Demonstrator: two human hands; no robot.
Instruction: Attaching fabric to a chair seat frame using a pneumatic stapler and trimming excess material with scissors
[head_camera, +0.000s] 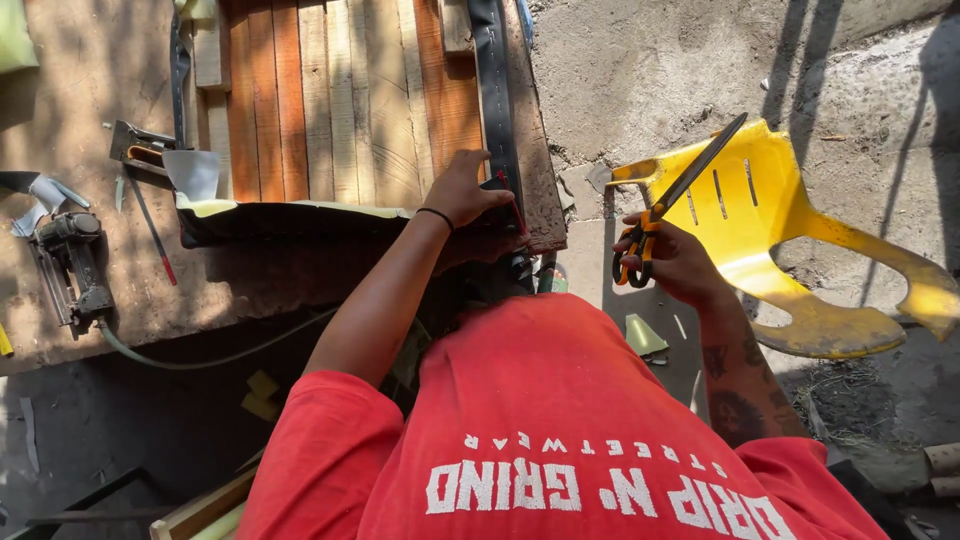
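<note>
My left hand (462, 190) presses on a black strip (496, 90) that runs along the right edge of a slatted wooden panel (340, 100), pinching it by the near corner. A small red marker shows under the fingers. My right hand (672, 262) holds orange-handled scissors (672, 195) out to the right, blades closed and pointing up and away. Black fabric over pale foam (290, 215) wraps the panel's near edge.
A broken yellow plastic chair (790, 240) lies on the concrete at the right. A pneumatic stapler (70, 265) with a hose, a scraper (150, 150) and a red-tipped tool rest on the board at the left. Foam scraps lie on the ground.
</note>
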